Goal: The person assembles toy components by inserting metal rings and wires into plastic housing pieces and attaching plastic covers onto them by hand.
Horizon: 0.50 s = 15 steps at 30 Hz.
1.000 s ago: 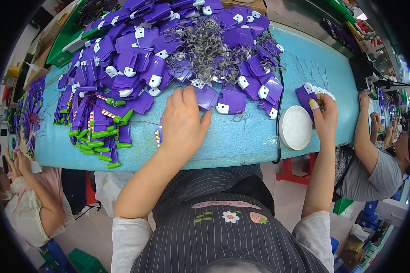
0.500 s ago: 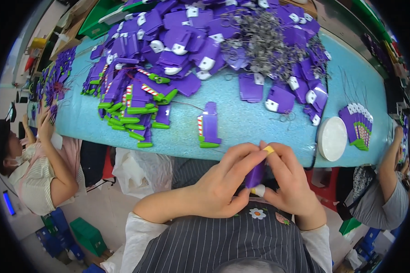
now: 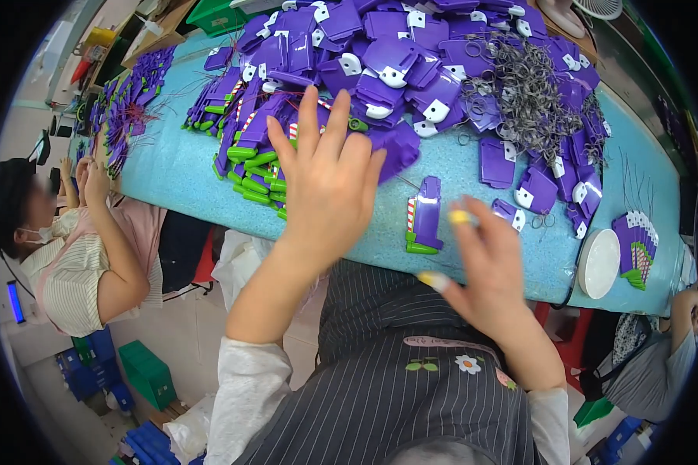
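Note:
My left hand reaches over the pile with its fingers spread, and I see nothing gripped in it. Beneath and beside it lie purple plastic parts with green ends and red-and-white striped strips. A blurred purple piece lies right by its fingers. My right hand, slightly blurred, hovers near the table's front edge with thumb and forefinger apart; yellow wrapping covers both fingertips. Between my hands, a single purple part with a green foot and striped side lies on the table, a thin wire leading from it.
Purple plates with white corners are heaped at the back. A tangle of grey metal rings covers the heap's right side. Right of it are a white round dish and fanned purple-green parts. Other people sit left and right.
My hands have parted, and the purple piece they held is no longer between them. The left went forward over the pile, the right toward the table edge. The view has shifted.

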{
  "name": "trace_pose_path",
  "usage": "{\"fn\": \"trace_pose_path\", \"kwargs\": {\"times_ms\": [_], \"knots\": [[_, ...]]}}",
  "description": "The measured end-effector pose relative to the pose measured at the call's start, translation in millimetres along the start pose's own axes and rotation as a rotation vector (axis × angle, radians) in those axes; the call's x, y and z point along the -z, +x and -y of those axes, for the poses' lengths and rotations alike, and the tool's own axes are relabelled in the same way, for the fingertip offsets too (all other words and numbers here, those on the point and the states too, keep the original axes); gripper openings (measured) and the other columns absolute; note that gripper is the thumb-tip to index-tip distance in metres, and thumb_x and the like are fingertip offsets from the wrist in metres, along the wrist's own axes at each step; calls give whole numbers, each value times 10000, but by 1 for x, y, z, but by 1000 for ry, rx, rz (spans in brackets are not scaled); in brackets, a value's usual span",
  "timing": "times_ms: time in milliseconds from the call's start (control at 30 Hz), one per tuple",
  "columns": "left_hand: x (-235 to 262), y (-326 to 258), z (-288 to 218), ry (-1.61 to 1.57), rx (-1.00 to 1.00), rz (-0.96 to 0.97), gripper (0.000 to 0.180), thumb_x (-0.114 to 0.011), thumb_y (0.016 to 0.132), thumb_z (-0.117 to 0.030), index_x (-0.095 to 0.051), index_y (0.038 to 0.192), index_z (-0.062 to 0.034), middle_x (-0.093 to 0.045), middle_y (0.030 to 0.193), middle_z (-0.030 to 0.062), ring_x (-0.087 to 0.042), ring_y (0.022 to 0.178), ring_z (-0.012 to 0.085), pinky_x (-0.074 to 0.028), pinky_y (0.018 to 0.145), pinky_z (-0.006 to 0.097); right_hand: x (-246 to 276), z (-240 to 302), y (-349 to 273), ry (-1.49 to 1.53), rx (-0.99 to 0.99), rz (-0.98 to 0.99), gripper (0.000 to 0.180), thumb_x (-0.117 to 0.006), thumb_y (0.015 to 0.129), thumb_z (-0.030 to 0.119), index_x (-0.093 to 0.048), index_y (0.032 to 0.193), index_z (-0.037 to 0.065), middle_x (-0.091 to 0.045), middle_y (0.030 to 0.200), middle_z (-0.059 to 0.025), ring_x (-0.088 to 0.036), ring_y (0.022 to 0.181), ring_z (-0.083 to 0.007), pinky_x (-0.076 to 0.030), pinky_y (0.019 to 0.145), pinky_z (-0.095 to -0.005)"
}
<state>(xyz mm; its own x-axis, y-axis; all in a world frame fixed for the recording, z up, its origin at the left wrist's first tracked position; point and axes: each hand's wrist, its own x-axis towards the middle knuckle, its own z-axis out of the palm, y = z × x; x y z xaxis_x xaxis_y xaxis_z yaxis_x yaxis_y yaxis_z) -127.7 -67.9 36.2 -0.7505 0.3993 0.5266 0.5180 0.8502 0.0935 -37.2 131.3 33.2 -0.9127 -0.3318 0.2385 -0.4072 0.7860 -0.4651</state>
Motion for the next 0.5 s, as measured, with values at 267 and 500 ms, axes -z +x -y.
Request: {"fn": "trace_pose_path", "kwargs": {"times_ms": [267,500], "knots": [[-21,-32,-9,-140,-185,13,185,-655,701,-117,-494,746,-36,-593,1066,143,-546,1027,303,-329,926,475,-10,-19,-33,218,93,-57,310,-688,709,112,-567,977,13,-556,944,-115,-572,779,-237,-471,626,-302],[-23,-47,-22,-550,-297,90,191,-664,679,-44,-489,752,-21,-602,998,151,-573,953,312,-398,891,490,79,-64,-129,1527,-151,-716,443,-521,887,149,-383,1265,-35,-435,1220,-188,-447,705,-112,-402,588,-222]]}}
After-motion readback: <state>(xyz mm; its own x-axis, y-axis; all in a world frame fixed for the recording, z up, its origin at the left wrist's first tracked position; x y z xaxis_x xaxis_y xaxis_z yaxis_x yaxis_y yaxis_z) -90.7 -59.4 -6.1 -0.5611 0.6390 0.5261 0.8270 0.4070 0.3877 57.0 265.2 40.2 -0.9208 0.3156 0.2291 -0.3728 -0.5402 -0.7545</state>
